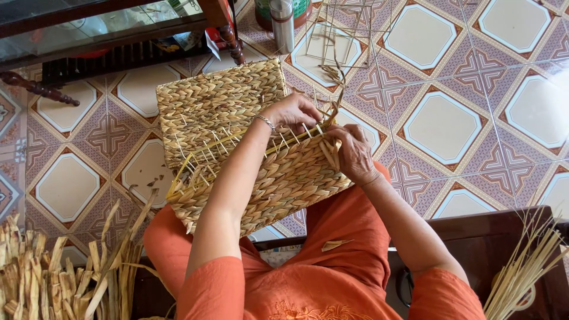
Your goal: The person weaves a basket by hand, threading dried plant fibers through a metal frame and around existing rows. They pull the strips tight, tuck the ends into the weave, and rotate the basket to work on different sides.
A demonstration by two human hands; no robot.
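A rectangular woven straw basket (219, 106) rests on my lap, its open side with upright wire ribs facing up. My left hand (293, 112), a bracelet at the wrist, grips the basket's upper rim near the far corner. My right hand (352, 151) pinches straw strands (329, 151) at the right end of the near woven wall. Loose straw ends (333, 77) stick up above that corner.
A bundle of dried straw (53, 278) lies at lower left, thin reeds (521, 272) at lower right by a dark wooden bench (492, 237). A bare wire frame (347, 26) and a metal flask (283, 24) stand on the patterned tile floor near a glass-topped table (89, 29).
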